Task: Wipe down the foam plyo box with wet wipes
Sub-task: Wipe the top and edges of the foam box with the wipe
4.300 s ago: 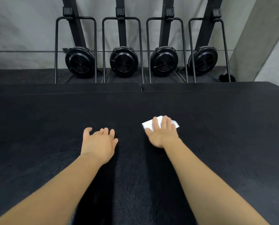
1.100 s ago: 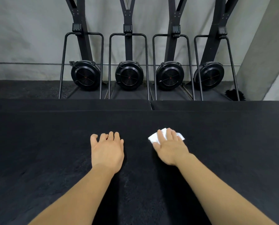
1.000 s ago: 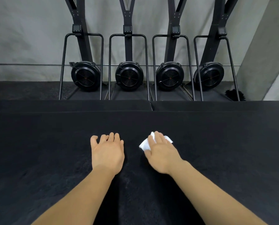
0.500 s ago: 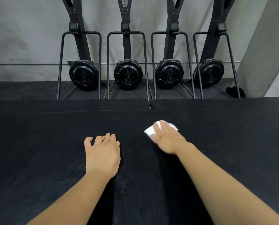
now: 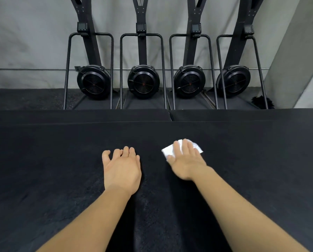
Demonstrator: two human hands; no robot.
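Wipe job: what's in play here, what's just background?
In play: foam plyo box; wet wipe, pressed flat under right hand; left hand, resting on the box.
Background: four fan machines; grey wall.

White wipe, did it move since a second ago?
Yes. The wipe under the right hand slid right, from just below the back seam to right of it.

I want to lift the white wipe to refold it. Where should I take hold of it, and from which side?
Probably its bare left corner: the wipe lies flat on the foam box under the straight fingers of the right hand, and that corner juts furthest clear. Pinch it from the left with the left hand, which lies free nearby.
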